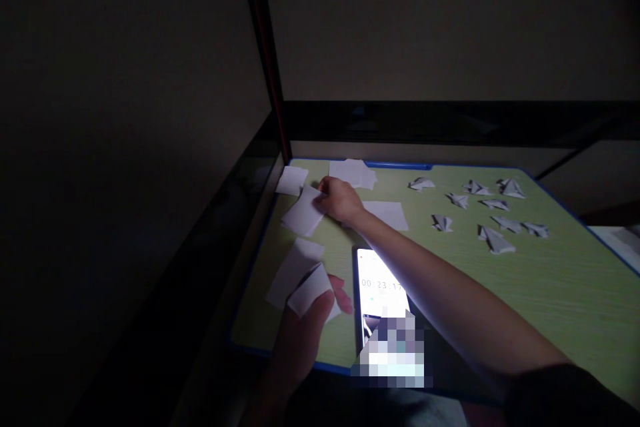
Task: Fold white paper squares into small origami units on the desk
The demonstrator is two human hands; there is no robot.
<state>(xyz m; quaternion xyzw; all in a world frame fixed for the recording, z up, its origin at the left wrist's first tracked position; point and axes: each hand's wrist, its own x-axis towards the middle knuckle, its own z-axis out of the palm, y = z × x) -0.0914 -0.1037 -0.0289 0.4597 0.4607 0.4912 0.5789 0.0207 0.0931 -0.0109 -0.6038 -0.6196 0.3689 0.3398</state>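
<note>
My left hand (320, 313) is near the front edge of the green table. A small white piece of paper (311, 289) is held in it under the thumb, with the fingers showing to the right. Farther off, my right hand (341, 199) reaches across to the left side. Its closed fingers pinch the right edge of a white paper sheet (303, 212). Another paper sheet (296, 269) lies between the two hands, partly covered by the paper in my left hand.
More white paper lies at the far edge (354, 174), in the far left corner (292, 181) and beyond my forearm (389, 215). Several folded paper shapes (495, 240) are spread on the right. A lit phone (383, 280) showing a timer lies under my right forearm. Walls border the table (565, 280).
</note>
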